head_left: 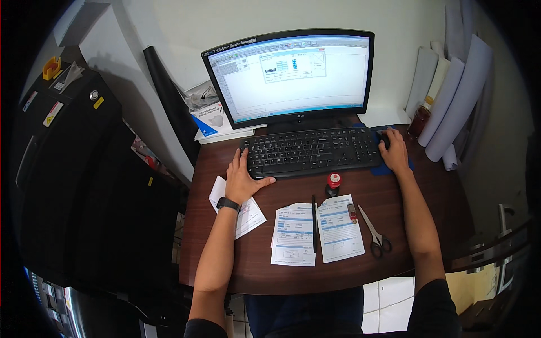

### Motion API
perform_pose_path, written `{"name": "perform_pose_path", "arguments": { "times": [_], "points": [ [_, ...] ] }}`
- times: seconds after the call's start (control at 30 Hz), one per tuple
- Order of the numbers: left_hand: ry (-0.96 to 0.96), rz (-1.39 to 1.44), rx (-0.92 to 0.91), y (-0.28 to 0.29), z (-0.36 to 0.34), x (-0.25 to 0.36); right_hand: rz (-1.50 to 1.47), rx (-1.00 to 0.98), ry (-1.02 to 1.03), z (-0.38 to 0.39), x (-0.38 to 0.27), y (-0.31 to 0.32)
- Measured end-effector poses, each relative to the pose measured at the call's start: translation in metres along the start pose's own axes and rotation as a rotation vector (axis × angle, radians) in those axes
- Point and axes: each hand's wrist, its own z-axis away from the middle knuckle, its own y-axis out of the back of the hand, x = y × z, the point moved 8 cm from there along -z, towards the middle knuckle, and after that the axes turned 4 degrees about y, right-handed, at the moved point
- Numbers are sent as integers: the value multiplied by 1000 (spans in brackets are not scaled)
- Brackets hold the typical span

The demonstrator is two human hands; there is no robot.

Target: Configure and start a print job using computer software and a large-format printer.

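Observation:
My left hand [242, 180] lies with fingers spread at the left end of a black keyboard [313, 151]. Its fingertips touch the keyboard's edge, and the thumb points right along the front. Under that wrist, which wears a black band, is a white paper slip [251, 221]. My right hand [397, 152] is curled over a dark computer mouse [385, 138] on a blue mouse pad [382, 169], partly hiding it. Behind the keyboard stands a lit monitor [298, 96] with a small dialog window open.
Two printed forms [293, 242] lie in front of the keyboard, a black pen [314, 222] between them. Nearby are a red-topped stamp [333, 183] and scissors [372, 228]. Rolled paper [459, 101] and a jar [420, 118] stand at right. A black cabinet [67, 169] is at left.

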Motion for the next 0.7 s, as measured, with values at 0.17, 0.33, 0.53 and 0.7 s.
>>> {"name": "perform_pose_path", "arguments": {
  "times": [0.17, 0.33, 0.53, 0.7],
  "points": [
    [0, -1, 10, 1, 0, 0, -3, -16, -12, 0, 0, -1],
    [-2, -9, 16, 1, 0, -1, 5, 7, -10, 0, 0, 1],
    [2, -8, 13, 1, 0, 0, 9, 26, 3, 0, -1, 1],
    [19, -8, -20, 2, 0, 1, -15, 2, 12, 0, -3, 1]
  ]
}}
